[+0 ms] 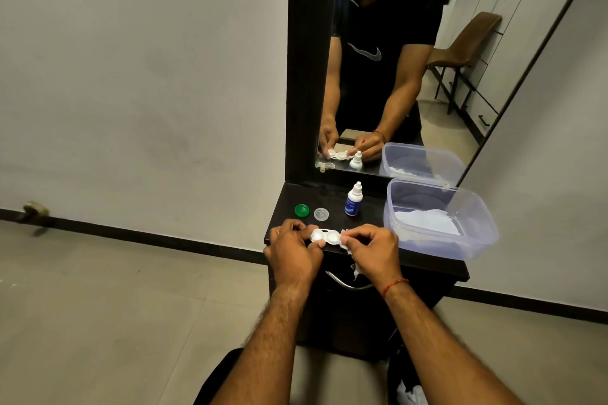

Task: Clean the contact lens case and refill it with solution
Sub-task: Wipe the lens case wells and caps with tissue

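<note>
Head view: I held the contact lens case (325, 236) pinched in my left hand (292, 251), fingers closed on its left well, steadying it. My right hand (371, 250) gripped a tissue (348, 242) against the right well, presumably for wiping. The case's long axis ran left-right between my fingertips, wells facing up.

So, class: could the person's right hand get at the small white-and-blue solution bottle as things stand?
Probably yes, once freed. The solution bottle stands upright just beyond the right hand with bare dark countertop between, but that hand is pinching white tissue against the white lens case.
</note>
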